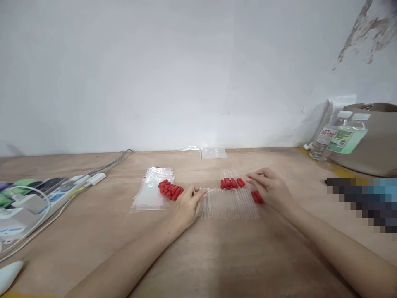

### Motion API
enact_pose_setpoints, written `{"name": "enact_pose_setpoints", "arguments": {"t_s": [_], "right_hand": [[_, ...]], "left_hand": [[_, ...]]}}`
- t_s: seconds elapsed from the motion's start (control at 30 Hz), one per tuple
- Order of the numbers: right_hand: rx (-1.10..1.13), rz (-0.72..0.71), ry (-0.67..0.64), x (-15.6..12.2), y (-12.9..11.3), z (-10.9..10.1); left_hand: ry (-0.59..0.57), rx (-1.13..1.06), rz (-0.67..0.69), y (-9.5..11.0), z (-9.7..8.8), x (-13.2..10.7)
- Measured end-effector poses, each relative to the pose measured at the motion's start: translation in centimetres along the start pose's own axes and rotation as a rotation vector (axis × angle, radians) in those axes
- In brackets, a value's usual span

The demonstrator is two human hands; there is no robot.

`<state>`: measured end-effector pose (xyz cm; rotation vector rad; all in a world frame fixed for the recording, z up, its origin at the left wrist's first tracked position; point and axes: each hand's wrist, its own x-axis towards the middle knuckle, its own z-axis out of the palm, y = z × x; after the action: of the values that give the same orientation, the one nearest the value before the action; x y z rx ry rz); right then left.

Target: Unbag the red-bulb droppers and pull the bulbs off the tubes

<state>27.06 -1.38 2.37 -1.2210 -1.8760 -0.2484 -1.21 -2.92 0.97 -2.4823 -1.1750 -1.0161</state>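
A row of clear plastic droppers point(229, 203) lies side by side on the wooden table point(217, 256), with red rubber bulbs at both ends. My left hand point(187, 203) curls its fingers against the left end of the row, beside a cluster of red bulbs point(170, 189). My right hand point(269, 187) rests on the right end, fingers bent over red bulbs point(258, 197) there. A second, smaller bunch of droppers with red bulbs point(232, 182) lies just behind the row. What either hand pinches is too small to make out.
A stack of clear zip bags point(151, 192) lies left of the droppers; another bag point(213, 153) sits by the wall. A power strip with cables and phones point(46, 194) is at the left. Two plastic bottles point(341, 136) and a beige bag point(375, 145) stand at the right.
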Motion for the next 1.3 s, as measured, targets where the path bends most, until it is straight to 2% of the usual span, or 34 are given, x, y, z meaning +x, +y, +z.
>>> {"name": "enact_pose_setpoints", "arguments": {"t_s": [0.07,0.2,0.37,0.53,0.7,0.9,1.03,1.13,1.3], "right_hand": [[0.055,0.181,-0.092,1.1,2.2,-0.5],[0.117,0.521,-0.188,1.9,6.5,-1.3],[0.286,0.677,-0.343,1.2,8.5,-0.9],[0.39,0.738,-0.331,1.1,8.4,-0.6],[0.415,0.706,-0.419,1.1,8.4,-0.6],[0.21,0.646,-0.385,1.4,7.4,-0.8],[0.074,0.512,-0.523,2.8,4.6,-0.5],[-0.003,0.506,-0.596,4.3,2.8,0.7],[-0.129,0.66,-0.684,6.3,2.2,4.1]], "left_hand": [[-0.001,-0.025,0.012,0.4,0.5,0.2],[0.026,-0.06,0.136,1.3,1.4,0.7],[-0.025,-0.032,0.216,1.9,1.8,0.8],[-0.098,-0.051,0.27,2.2,1.7,0.6],[-0.162,-0.126,0.233,2.5,1.4,0.5],[-0.207,-0.148,0.193,2.7,0.4,0.3],[-0.249,-0.117,0.227,2.2,-0.4,0.1],[-0.303,-0.102,0.276,1.8,-0.7,0.1],[-0.342,-0.071,0.262,1.2,-0.3,0.2]]}}
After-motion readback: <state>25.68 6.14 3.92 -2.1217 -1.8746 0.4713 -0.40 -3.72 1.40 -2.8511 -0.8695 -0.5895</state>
